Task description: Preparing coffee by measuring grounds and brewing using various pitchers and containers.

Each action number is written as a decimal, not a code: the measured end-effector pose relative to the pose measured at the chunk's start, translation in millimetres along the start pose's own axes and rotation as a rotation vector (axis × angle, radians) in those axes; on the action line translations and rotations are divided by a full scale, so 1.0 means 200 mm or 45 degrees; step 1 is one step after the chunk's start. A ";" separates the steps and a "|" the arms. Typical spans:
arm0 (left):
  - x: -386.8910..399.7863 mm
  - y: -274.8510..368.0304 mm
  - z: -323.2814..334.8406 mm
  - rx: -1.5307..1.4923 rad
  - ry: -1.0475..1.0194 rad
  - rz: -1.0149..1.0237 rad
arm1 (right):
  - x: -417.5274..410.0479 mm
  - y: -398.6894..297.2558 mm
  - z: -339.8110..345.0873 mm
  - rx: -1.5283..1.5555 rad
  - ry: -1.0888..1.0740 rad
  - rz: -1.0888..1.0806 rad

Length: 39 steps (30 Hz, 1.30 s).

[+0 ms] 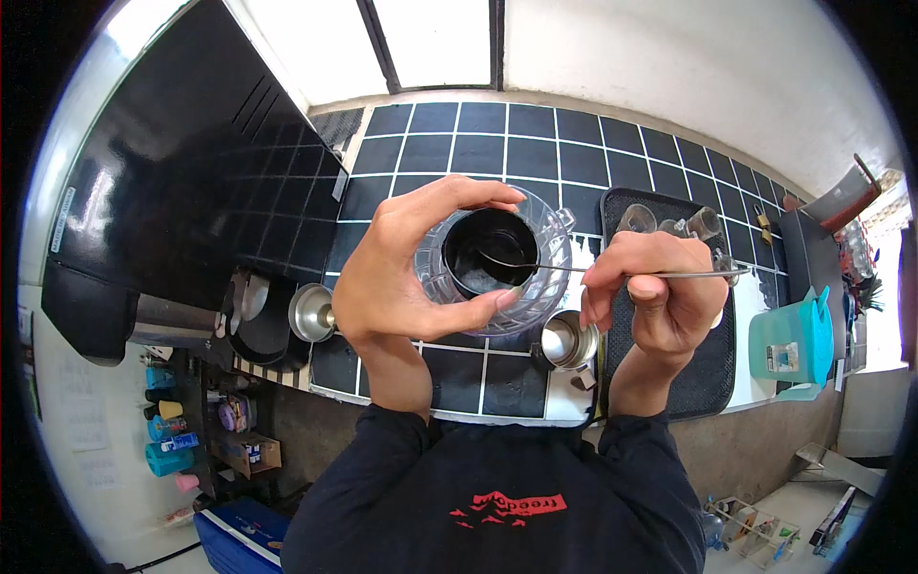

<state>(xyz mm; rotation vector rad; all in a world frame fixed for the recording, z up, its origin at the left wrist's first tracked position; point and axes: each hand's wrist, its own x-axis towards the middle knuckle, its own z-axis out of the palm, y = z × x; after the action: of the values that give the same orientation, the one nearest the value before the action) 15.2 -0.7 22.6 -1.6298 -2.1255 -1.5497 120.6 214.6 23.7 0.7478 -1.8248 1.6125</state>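
My left hand (401,265) grips a black cup (462,240) by its rim, thumb on the near side and fingers on the far side. The cup sits over or inside a ribbed clear vessel (554,287) with a small handle; how far down it reaches is hidden. Between the fingers of my right hand (656,287) is a thin metal spoon (556,267), its bowl end inside the cup and its handle pointing right. Dark contents with a pale sheen show at the cup's bottom. Close below the right hand stands a small metal cup (570,341).
A dark textured tray (667,380) with several small glasses (706,222) lies right, beside a teal lidded pitcher (778,348). Left are a large black glossy appliance (193,158), a black pan (262,326) and a round metal dish (308,312). A small brown block (584,379) lies near the counter edge.
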 end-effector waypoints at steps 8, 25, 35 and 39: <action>0.00 0.01 0.00 0.006 0.002 -0.016 | 0.00 0.02 -0.01 0.092 -0.045 0.030; 0.00 -0.01 -0.01 0.012 -0.031 0.050 | 0.00 -0.08 0.03 -0.342 0.056 0.093; 0.00 0.00 0.00 -0.002 0.053 0.016 | 0.02 -0.08 0.04 -0.598 -0.011 -0.099; 0.00 -0.02 0.04 0.106 0.179 0.132 | 0.03 -0.05 0.05 -0.571 0.023 -0.081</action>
<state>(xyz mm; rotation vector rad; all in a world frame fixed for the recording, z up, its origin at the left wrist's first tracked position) 17.2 4.7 16.0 -1.5297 -1.9742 -1.4779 123.7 203.9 34.2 0.5755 -2.0259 1.1034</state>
